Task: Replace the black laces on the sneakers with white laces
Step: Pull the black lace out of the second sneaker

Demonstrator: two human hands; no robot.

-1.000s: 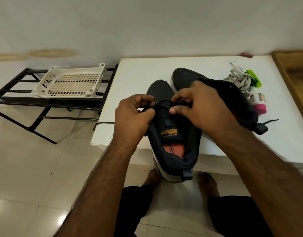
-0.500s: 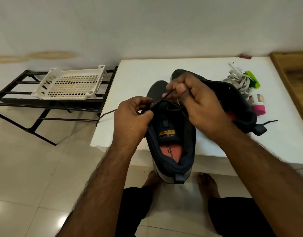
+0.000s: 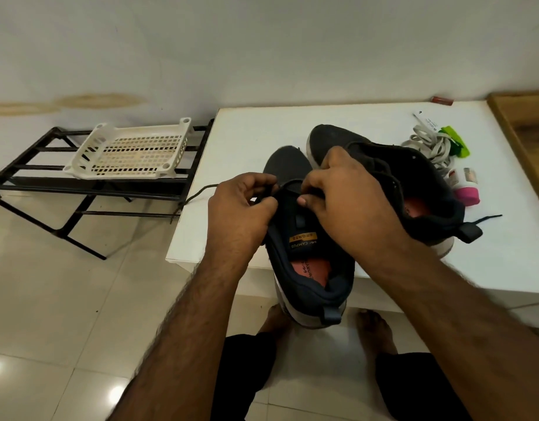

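Two dark sneakers lie on the white table. The near sneaker hangs its heel over the table's front edge, toe pointing away. My left hand pinches its black lace at the left eyelets; the lace's free end trails left off the table. My right hand has its fingers curled at the right eyelets over the tongue, pinching the lace there. The second sneaker lies behind my right hand, its own black lace end sticking out right. White laces are bundled at the table's back right.
A green tag and a pink and white small container sit by the white laces. A black metal rack with a white plastic basket stands to the left on the tiled floor. My bare feet are under the table edge.
My right hand, raised with the lace half a second ago, has come back down to the eyelets. The lace's free end has shifted further out to the left.
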